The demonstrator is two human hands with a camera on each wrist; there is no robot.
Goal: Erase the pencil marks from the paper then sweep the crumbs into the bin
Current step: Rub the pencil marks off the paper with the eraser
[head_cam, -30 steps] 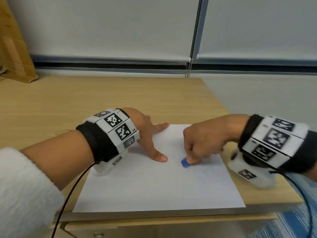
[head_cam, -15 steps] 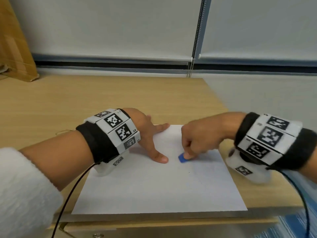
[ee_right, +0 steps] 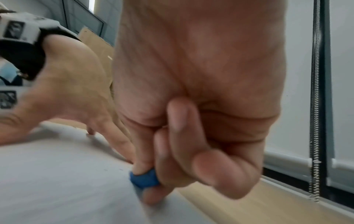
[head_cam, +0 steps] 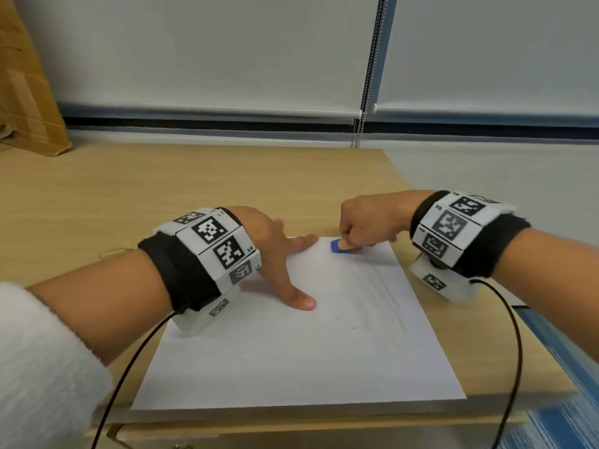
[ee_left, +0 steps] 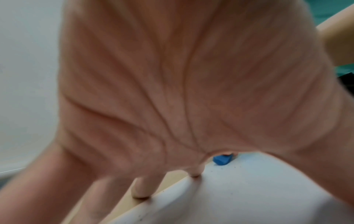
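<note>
A white sheet of paper (head_cam: 291,358) lies at the front right corner of the wooden desk (head_cam: 129,196), with faint pencil lines (head_cam: 379,293) down its right half. My right hand (head_cam: 366,222) pinches a small blue eraser (head_cam: 338,246) and presses it on the paper near the far edge. The eraser (ee_right: 144,178) sits between thumb and fingertips in the right wrist view, and the eraser (ee_left: 222,159) shows past the palm in the left wrist view. My left hand (head_cam: 278,254) lies spread with straight fingers on the paper's left part, holding it flat. A few dark crumbs (head_cam: 353,327) dot the paper.
A cardboard piece (head_cam: 29,102) leans at the back left. Roller blinds with a bead chain (head_cam: 366,102) hang behind the desk. The desk's right edge (head_cam: 479,319) runs close to the paper, with blue floor (head_cam: 564,367) beyond. No bin is in view.
My right hand has slid the eraser away from me, from the middle of the paper up to near its far edge. The left hand has stayed in place.
</note>
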